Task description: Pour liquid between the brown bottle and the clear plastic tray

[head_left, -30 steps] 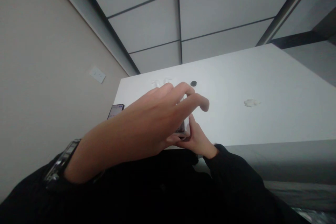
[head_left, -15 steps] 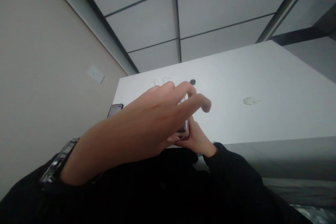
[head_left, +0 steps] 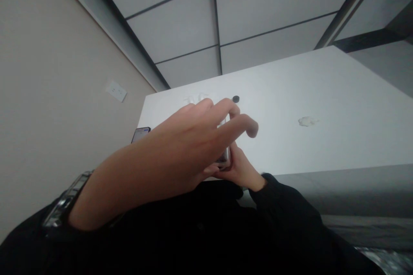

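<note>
My left hand [head_left: 200,133], with a metal-band watch [head_left: 67,200] on its wrist, reaches across from the left. Its fingers curl over a small, clear-edged, box-like object [head_left: 224,157], one finger bent out to the right. Most of that object is covered by the left hand, so its kind cannot be made out. From the lower right, my right hand [head_left: 240,167] grips the object's right side and lower end, its fingers partly hidden. Just beyond the left fingers, a small dark round piece [head_left: 235,99] lies on the white table [head_left: 274,94].
A phone [head_left: 141,133] with a lit screen is at the left, partly behind my left forearm. Pale, see-through pieces [head_left: 195,98] lie near the table's far edge. A whitish crumpled scrap [head_left: 308,121] is on the right. A wall socket [head_left: 116,91] and panelled doors [head_left: 180,21] stand beyond.
The whole view has shifted very slightly. Both hands keep the same hold on the object, and nothing on the table has visibly moved.
</note>
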A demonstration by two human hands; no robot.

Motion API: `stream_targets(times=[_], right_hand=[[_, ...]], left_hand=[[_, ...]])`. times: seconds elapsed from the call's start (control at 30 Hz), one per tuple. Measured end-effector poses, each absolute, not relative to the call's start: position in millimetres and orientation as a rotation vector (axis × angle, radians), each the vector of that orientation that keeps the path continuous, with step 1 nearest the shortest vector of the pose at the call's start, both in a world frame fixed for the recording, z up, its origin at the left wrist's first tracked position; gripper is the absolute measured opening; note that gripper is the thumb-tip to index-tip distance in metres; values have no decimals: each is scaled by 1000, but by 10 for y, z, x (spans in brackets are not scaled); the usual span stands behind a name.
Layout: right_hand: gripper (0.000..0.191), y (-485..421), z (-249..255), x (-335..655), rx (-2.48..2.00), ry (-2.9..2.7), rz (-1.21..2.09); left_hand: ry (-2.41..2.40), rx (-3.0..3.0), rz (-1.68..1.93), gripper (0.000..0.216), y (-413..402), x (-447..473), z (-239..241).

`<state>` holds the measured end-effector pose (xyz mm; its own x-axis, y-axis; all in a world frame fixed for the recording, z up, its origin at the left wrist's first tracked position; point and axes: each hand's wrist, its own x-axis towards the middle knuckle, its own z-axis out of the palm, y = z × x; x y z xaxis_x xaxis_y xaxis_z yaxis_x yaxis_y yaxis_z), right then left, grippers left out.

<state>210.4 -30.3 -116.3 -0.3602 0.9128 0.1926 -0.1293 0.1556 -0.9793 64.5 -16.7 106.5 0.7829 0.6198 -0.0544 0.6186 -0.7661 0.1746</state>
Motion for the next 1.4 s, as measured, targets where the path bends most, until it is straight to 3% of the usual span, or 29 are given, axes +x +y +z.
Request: stream_targets(times=[0.4, 0.53, 0.73, 0.97, 1.13, 1.23, 1.4], right_hand=[[80, -310, -1154, 2090, -832, -1485, 1393], [90, -312, -1231, 2079, -817, -1483, 1402], [87, -293, -1304, 2077, -740, -1499, 1350], [87, -275, -1232, 2102, -725, -1554, 1335], [86, -275, -1256, 2133, -735, -1611, 1304], [85, -280, -1276, 2148, -745, -1630, 1277], [85, -292, -1278, 2137, -794, -1612, 1235]], left_hand=[[961, 2822, -42, 44, -172, 658, 1073], [975, 2794, -40, 46, -159, 641, 1084], [1044, 2598, 208, 56, -149, 402, 982], [1248, 2446, 529, 71, -271, 31, 656], [1321, 2325, 736, 69, -304, -162, 373], [1291, 2122, 856, 63, -322, -299, 163], [1287, 1741, 949, 76, -306, -538, -293]])
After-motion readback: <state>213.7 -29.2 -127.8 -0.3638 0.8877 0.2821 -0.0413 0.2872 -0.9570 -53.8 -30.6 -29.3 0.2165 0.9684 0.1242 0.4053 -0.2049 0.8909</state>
